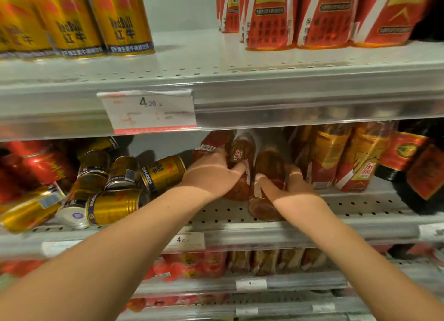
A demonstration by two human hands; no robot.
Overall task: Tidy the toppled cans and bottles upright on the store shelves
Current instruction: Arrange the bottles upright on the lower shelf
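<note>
Head view, centre: left hand (211, 174) grips left bottle (242, 152); right hand (292, 188) grips right bottle (266, 167); both bottles tilted.
Remaining, centre-left: gold cans (113, 205) toppled.

Glossy metal cans (113, 204) (gold finish)

A shop: perforated metal shelves (240, 80), price tag (149, 110), stocked drink cans (120, 20).
</note>
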